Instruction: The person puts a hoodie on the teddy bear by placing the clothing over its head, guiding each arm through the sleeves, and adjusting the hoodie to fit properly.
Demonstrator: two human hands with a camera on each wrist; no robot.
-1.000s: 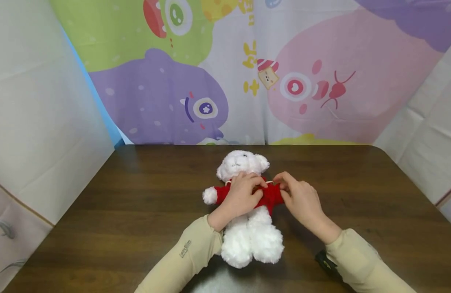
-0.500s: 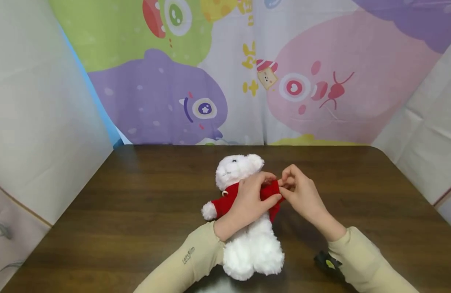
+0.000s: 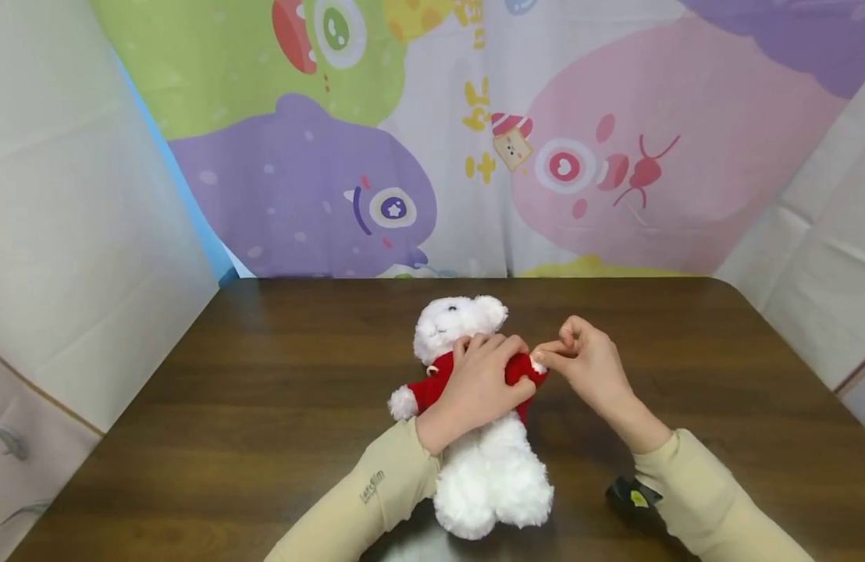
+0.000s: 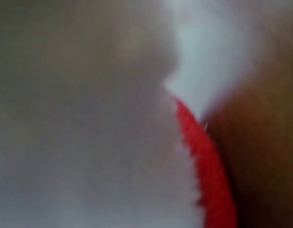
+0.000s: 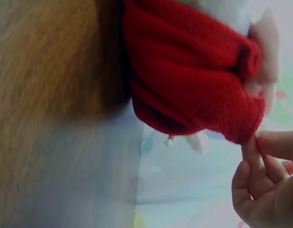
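A white plush teddy bear [image 3: 492, 476] in a red sweater [image 3: 443, 373] lies on its back, head away from me. Across its chest my left hand [image 3: 475, 386] grips the sweater near the right-hand sleeve, thumb and fingers bent around the cloth. My right hand [image 3: 592, 367] pinches the white paw [image 3: 539, 364] at the sleeve's end between thumb and forefinger. From the right wrist, the red sleeve [image 5: 222, 109] runs to the pinching fingertips. Blurred white fur mostly fills the left wrist view, with a strip of red cloth [image 4: 208, 166].
The bear lies on a dark brown wooden table [image 3: 285, 375]. A cartoon-printed curtain [image 3: 299, 187] hangs behind the far edge, and pale panels [image 3: 88, 195] flank both sides. Under the right sleeve cuff shows a black wrist device [image 3: 632, 499].
The bear's head has turned left. My left hand has shifted right toward the sleeve. My right hand has moved outward, and the white paw now shows at the cuff.
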